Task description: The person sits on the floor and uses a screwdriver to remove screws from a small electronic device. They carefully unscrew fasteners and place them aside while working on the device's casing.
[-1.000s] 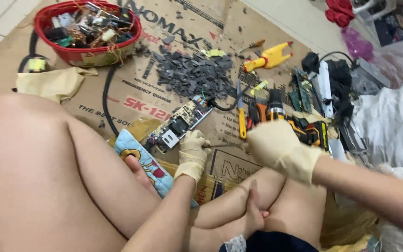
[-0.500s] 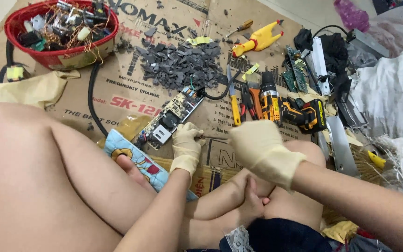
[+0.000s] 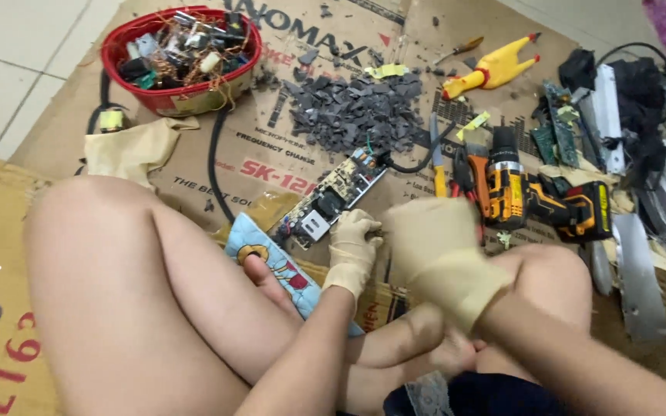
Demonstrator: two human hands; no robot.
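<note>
I saw the pile of grey broken plastic pieces (image 3: 360, 113) already heaped. My gloved left hand (image 3: 352, 245) pinched the long green circuit board (image 3: 331, 196); my blurred right hand (image 3: 437, 248) seemed closed.

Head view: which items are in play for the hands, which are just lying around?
In play:
left hand gloved, at the end of the circuit board
right hand gloved, blurred, close beside it

Lying about:
cordless drill
red basket of parts
grey chip pile
yellow rubber chicken
spare glove
</note>
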